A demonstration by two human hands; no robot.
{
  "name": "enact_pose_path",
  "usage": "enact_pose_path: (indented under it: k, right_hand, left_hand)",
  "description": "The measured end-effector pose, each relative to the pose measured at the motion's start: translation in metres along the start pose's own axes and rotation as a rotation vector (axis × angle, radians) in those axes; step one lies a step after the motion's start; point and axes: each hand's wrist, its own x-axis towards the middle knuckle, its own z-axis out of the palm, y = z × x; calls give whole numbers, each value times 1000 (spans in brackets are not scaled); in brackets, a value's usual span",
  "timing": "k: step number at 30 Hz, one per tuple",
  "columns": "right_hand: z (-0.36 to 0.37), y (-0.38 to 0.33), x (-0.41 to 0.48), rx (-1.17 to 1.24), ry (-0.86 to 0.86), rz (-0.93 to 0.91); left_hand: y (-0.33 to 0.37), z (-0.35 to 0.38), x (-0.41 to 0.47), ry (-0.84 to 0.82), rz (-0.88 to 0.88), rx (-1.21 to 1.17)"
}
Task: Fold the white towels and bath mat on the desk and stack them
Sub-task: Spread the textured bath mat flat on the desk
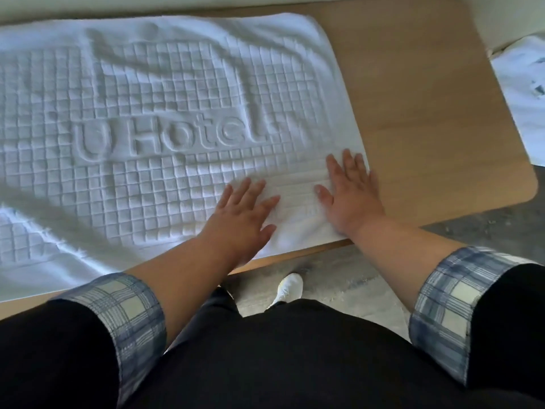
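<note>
Flatly, left hand (pixel 240 212) and right hand (pixel 351 191) press open-palmed on the bath mat (pixel 147 119)

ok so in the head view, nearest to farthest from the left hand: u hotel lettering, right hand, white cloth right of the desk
1. right hand, just right of it
2. U Hotel lettering, back-left on the bath mat
3. white cloth, far right, off the desk

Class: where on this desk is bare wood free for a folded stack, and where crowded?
Free: the bare desk right of the bath mat, between the mat's right edge and the desk's rounded end; a thin strip along the near edge. Crowded: the mat covers the left and middle, left hand and right hand flat on its near right corner.
</note>
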Motion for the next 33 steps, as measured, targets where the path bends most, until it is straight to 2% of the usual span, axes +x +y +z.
enact_pose_path:
  k: [4, 9, 12, 14, 16, 18, 20, 23, 26, 28, 31, 33]
  right_hand:
    - [-6, 18, -1, -6, -1, 79]
    - [-5, -47, -20, 81, 23, -329]
    - [10, -62, -35, -36, -63, -464]
    - [14, -64, -39, -98, -75, -462]
    - [7, -77, -39, -15, -24, -382]
    - [-2, -113, -37, 83, 71, -397]
    - [-4, -165, -39, 148, 135, -569]
    - [4, -252, -44, 193, 69, -781]
    - [19, -308, -39, 161, -83, -775]
    - [27, -320, -31, 76, -122, -745]
    - [27, -312, -25, -35, -47, -728]
    - [23, -321, -24, 0, 15, -629]
  left_hand:
    - [13, 14, -1, -24, -69, 69]
    - [22, 17, -5, -55, -138, 65]
    - [19, 20, -19, -43, -80, 55]
    - [8, 23, -38, -66, -58, 59]
    - [-6, 24, -58, -94, -136, 51]
    - [-24, 23, -77, -106, -278, 32]
    - [-43, 23, -95, -95, -383, -12]
    - [-65, 24, -119, -86, -418, -110]
    - [-87, 25, -144, -82, -432, -150]
    - [-116, 24, -164, -54, -534, -204]
    - [-164, 18, -188, -34, -723, -269]
    - [-192, 12, -194, -1, -817, -285]
